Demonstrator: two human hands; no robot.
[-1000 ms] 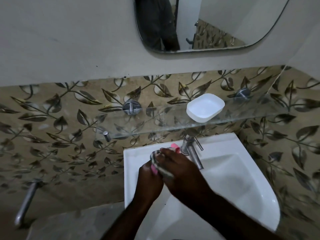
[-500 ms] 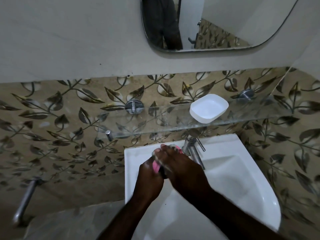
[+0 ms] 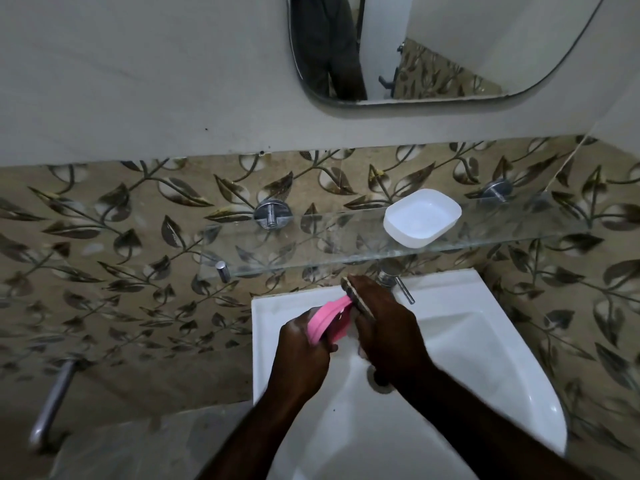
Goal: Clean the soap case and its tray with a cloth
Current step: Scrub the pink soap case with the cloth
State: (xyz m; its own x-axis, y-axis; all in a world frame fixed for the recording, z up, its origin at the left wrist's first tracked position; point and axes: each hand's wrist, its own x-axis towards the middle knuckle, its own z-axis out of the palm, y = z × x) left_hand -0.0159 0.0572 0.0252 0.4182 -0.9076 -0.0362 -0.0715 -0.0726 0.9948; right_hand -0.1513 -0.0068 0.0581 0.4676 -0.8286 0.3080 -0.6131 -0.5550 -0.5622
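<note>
Over the white sink [image 3: 485, 358], my left hand [image 3: 301, 344] grips a pink soap tray [image 3: 327, 318] tilted on edge. My right hand [image 3: 384, 323] holds a greyish checked cloth [image 3: 353, 294] against the tray's upper end; most of the cloth is hidden under the fingers. The white soap case [image 3: 420, 218] stands by itself on the glass shelf [image 3: 311, 254] above, apart from both hands.
A chrome tap [image 3: 398, 282] rises at the sink's back edge, just right of my right hand. A mirror [image 3: 433, 46] hangs on the wall above. A metal bar [image 3: 52, 403] sticks out at lower left. Leaf-patterned tiles cover the wall.
My right hand with the cloth has slid up towards the tray's far end, so much more of the pink tray shows. The camera has shifted slightly.
</note>
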